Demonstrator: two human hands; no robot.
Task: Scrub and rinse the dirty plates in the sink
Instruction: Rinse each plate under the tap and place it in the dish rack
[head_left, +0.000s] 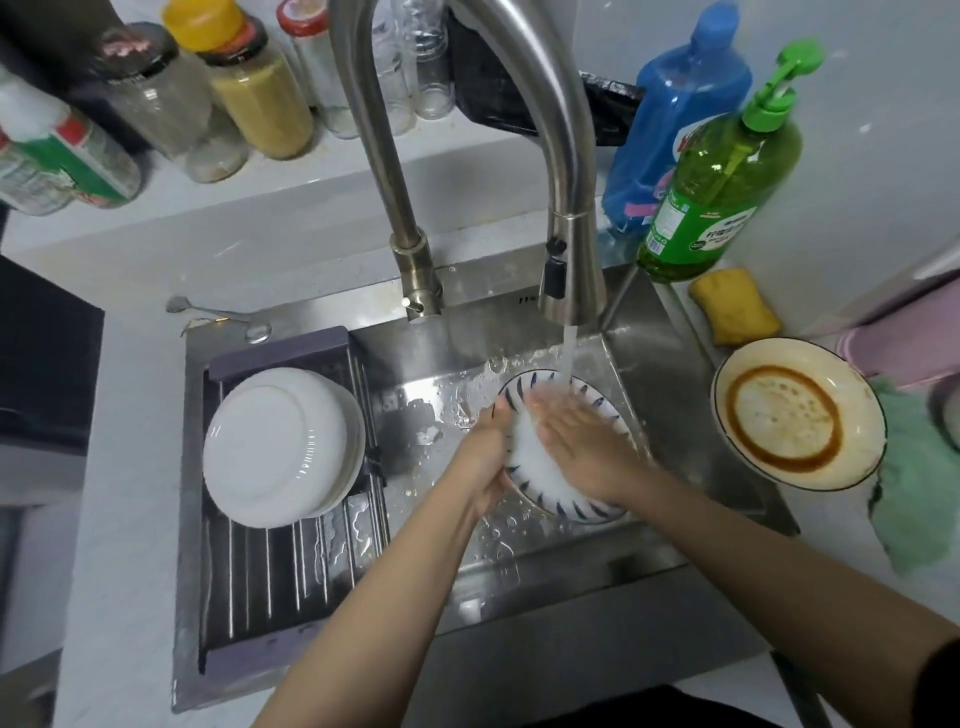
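A white plate with a blue-striped rim (540, 470) is tilted in the steel sink (649, 395) under the running stream from the faucet (571, 270). My left hand (491, 452) grips the plate's left edge, thumb on the rim. My right hand (582, 436) lies flat on the plate's face, fingers straight, in the water. A dirty cream plate with brown sauce stains (797, 415) rests on the sink's right edge. Upturned white plates (280, 447) are stacked on the drying rack.
A dark drying rack (291, 582) spans the sink's left half. A yellow sponge (735, 306), green soap bottle (722, 171) and blue bottle (675, 114) stand at the right rear. Jars (249, 83) line the back ledge. A green cloth (914, 493) lies right.
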